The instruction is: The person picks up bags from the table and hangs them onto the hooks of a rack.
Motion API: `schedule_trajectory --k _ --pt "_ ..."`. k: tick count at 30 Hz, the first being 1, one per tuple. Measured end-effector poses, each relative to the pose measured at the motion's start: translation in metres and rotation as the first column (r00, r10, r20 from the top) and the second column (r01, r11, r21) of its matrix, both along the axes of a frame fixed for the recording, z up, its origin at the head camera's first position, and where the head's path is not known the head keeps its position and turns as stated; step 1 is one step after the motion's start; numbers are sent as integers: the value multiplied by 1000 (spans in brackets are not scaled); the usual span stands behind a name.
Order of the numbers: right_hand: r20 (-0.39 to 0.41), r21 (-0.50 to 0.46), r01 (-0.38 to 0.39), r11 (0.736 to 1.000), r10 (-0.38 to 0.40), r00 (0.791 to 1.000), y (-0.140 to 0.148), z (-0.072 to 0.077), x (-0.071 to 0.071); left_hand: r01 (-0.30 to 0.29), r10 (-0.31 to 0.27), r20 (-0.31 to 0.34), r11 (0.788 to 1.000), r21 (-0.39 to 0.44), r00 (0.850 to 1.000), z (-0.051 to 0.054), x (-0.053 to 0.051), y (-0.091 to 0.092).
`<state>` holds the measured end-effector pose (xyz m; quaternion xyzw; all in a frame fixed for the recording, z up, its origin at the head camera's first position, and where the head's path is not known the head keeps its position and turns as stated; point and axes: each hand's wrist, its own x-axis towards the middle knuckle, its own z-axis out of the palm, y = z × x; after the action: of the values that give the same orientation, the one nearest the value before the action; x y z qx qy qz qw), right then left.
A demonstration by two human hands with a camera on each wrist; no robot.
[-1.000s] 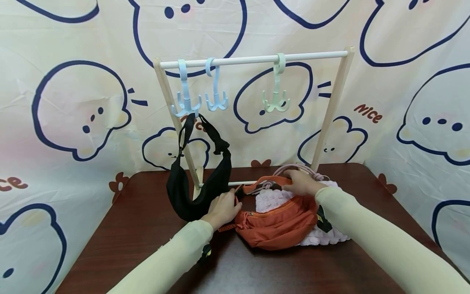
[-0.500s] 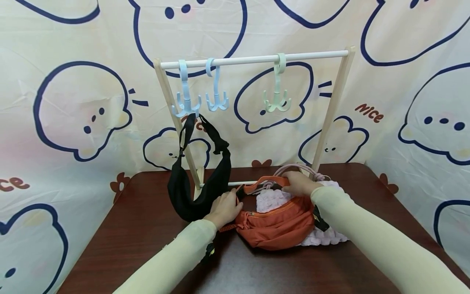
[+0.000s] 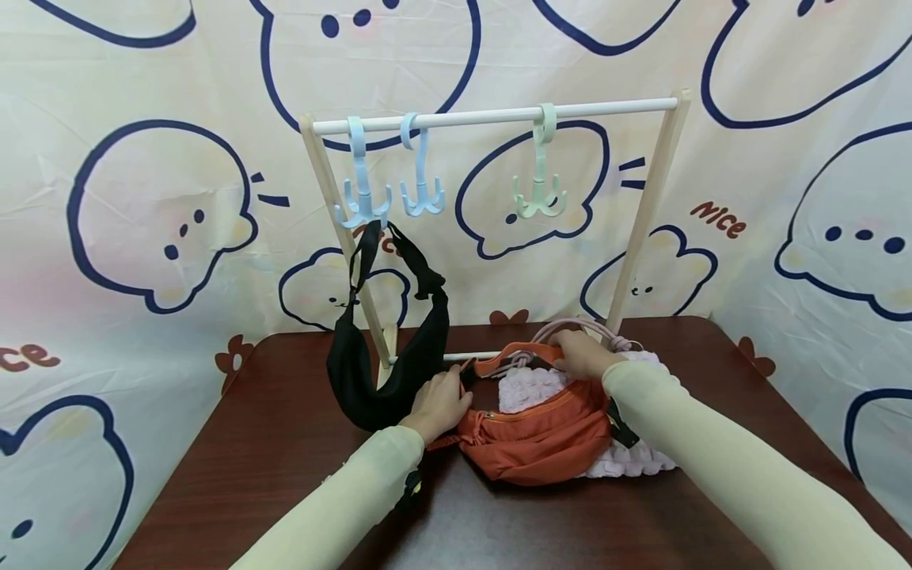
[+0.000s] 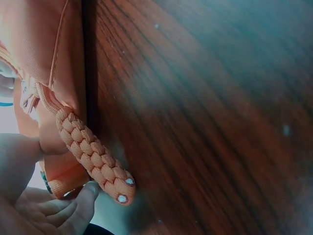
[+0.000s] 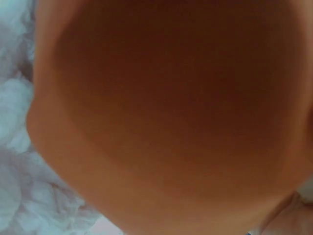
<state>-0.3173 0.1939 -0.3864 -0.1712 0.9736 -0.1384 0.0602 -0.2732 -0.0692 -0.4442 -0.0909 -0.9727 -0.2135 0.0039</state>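
An orange waist bag lies on the table, partly on top of a pale lilac puckered bag with corded handles. At its left end my left hand pinches the orange strap; the left wrist view shows thumb and fingers on the webbing beside a braided zipper pull. My right hand holds the strap farther right, near the pink cords; its fingertips are mostly hidden. Blurred orange fabric fills most of the right wrist view, with puckered cloth along the left.
Behind stands a wooden rack with a white rod. From it hang two blue hooks and a green hook. A black waist bag hangs from the left blue hook, close to my left hand. The brown table extends around them.
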Motion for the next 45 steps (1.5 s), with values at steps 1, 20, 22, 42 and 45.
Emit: schedule_trajectory --k 1,20,22,42,45 --pt "-3 0 0 1000 0 1000 1 -1 0 -1 1 0 1000 2 1000 0 0 0" --pt "-65 -29 4 1000 -6 998 9 -9 -3 18 -18 -2 1000 0 1000 2 -8 7" --pt "-69 -40 2 999 -4 998 9 -10 -3 25 -25 6 1000 16 1000 2 -7 8" --pt "-91 -49 23 999 -27 995 13 -5 1 102 -100 -61 994 36 993 0 -3 4" --pt "-106 -51 19 999 -24 994 15 -5 1 114 -112 -82 993 22 990 0 -3 4"
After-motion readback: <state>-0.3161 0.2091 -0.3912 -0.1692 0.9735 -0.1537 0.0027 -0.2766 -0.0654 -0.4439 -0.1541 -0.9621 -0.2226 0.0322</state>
